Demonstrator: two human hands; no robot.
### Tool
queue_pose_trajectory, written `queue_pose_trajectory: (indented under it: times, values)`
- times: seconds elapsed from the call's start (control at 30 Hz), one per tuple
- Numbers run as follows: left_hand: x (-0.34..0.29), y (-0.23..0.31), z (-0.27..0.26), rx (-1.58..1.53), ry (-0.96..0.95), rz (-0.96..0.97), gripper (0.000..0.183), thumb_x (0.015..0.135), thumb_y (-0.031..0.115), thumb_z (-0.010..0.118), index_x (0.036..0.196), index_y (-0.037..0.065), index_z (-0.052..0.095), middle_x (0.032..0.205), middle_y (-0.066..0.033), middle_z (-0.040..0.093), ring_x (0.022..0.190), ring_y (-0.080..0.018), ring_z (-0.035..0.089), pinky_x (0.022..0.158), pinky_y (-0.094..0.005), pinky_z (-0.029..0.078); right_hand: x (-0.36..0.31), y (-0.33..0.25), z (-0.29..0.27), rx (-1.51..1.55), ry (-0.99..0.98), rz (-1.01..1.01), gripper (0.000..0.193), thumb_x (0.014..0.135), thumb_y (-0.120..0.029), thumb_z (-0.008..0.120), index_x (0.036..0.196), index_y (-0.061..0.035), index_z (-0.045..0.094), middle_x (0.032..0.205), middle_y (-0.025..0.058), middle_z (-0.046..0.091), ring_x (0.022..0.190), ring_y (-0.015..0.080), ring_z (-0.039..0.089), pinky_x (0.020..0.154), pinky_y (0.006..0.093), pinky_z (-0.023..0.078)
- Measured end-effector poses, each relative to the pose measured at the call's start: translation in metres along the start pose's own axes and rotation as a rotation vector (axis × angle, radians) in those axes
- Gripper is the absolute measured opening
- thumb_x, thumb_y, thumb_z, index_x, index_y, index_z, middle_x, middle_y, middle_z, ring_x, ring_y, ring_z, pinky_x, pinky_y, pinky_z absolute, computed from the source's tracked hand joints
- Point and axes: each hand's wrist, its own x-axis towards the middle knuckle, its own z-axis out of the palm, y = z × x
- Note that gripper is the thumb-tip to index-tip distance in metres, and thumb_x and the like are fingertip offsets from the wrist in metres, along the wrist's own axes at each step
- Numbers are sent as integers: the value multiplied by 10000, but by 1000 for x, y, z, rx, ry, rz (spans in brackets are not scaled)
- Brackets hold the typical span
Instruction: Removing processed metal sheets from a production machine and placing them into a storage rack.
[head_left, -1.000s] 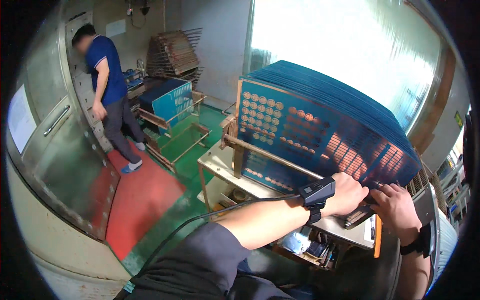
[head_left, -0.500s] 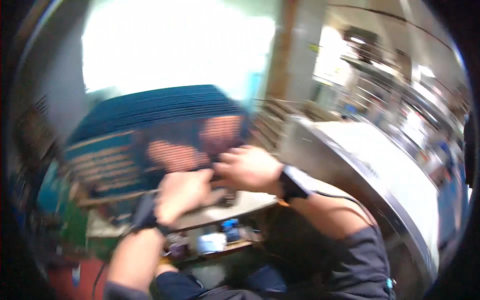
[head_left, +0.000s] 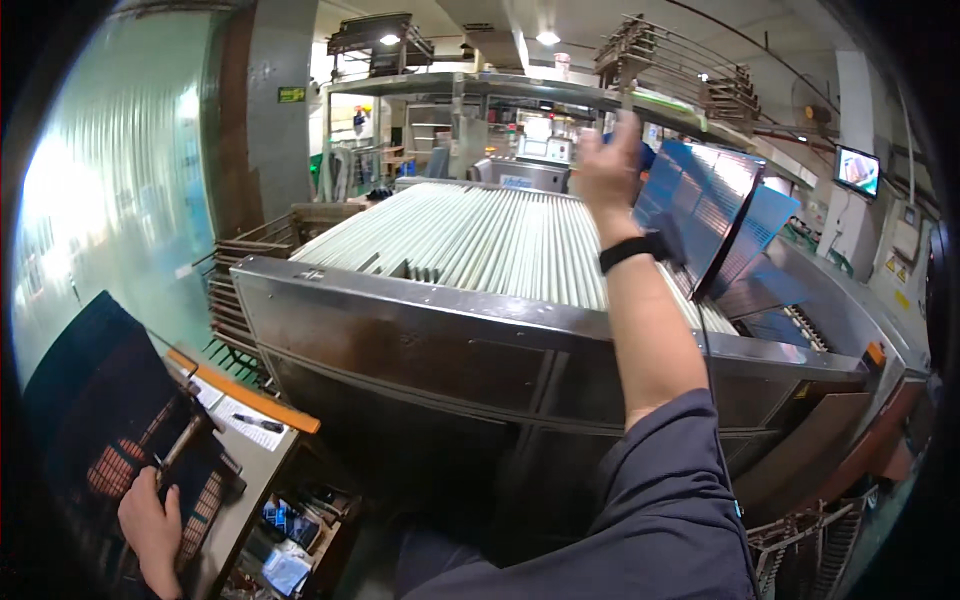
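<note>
My left hand (head_left: 150, 525) is low at the left, fingertips against a dark blue panel with copper-coloured grid patches (head_left: 95, 400). Its thumb stands apart from the fingers, and no firm grip shows. The panel leans on the bench and mirrors part of the hand. My right hand (head_left: 610, 168), slightly blurred, is raised over the far part of a bed of pale rollers (head_left: 450, 235). Its fingers point up, apart, with nothing visible in them. Just right of it, blue panels (head_left: 700, 205) stand tilted on the roller machine's right side.
The machine's metal front rail (head_left: 420, 295) crosses ahead of me. A bench with an orange edge (head_left: 245, 390) carries papers and a pen (head_left: 258, 423); a shelf below holds small items. Metal racks (head_left: 240, 290) stand left of the machine. A screen (head_left: 857, 172) hangs at the right.
The view has swung right, from the panel stack to the roller machine. My hands, together at the stack's near edge before, are now far apart; the right one is up over the rollers.
</note>
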Motion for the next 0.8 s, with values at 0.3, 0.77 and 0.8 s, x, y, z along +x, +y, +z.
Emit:
queue_pose_trajectory:
  times: [0.3,0.77,0.8]
  values:
    - [-11,-17,4,30,-34,-58,482,865,173,689,1296,11,544,1194,-199,624,1089,-416,577,945,-497,441,26,103,-138,-782,187,117,715,871,-235,553,1486,51,325,1518,292,388,1434,413,354,1204,485,261]
    - [-9,-8,1,44,25,-29,462,844,175,700,1262,40,560,1160,-179,634,1076,-398,583,916,-485,454,26,128,-136,-549,82,336,437,989,-511,522,1047,-137,742,1022,176,730,997,411,677,850,507,519]
    - [-7,-3,-7,60,20,-60,462,844,175,700,1262,40,560,1160,-179,634,1076,-398,583,916,-485,454,30,127,-138,-564,98,301,453,981,-527,544,1059,-125,739,1007,173,730,966,406,680,827,494,514]
